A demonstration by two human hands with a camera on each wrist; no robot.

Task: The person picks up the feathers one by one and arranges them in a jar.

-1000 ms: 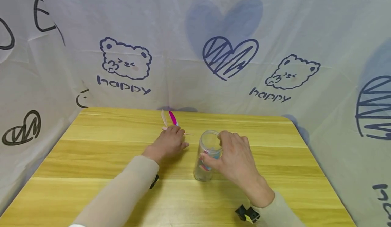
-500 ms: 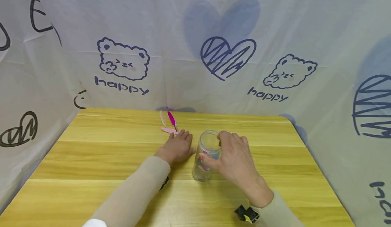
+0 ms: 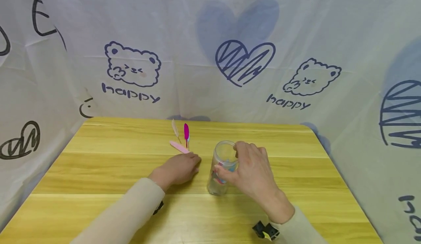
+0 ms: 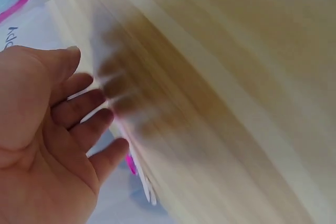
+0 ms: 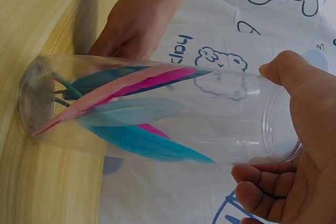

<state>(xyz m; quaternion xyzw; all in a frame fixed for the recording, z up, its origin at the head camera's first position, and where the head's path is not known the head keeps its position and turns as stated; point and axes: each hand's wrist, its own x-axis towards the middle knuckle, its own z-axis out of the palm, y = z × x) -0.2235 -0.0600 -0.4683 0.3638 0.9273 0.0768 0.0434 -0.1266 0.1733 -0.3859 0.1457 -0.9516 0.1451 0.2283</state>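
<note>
My right hand (image 3: 254, 169) grips a clear jar (image 3: 215, 187) around its upper part, thumb on one side and fingers on the other. The jar stands upright on the table, and no lid covers its mouth. Inside it lean several feathers, among them a bright blue feather (image 5: 157, 142) and a pale pink feather (image 5: 113, 88). Left of the jar, my left hand (image 3: 179, 168) is low over the table, palm down, fingers loosely bent with nothing between them. Its fingertips are right by the end of a pink feather (image 3: 178, 147). Beyond it lie a magenta feather (image 3: 186, 131) and a white feather (image 3: 175, 128).
The wooden table (image 3: 279, 138) ends at the back against a white cloth (image 3: 184, 28) printed with bears, hearts and lettering. Cloth also hangs at both sides. A bit of light blue shows beside the magenta feather.
My left hand moved from over the feathers toward the jar, then back left and nearer. The pink feather shifted nearer and now slants; the magenta one turned more upright. My right hand stays put.
</note>
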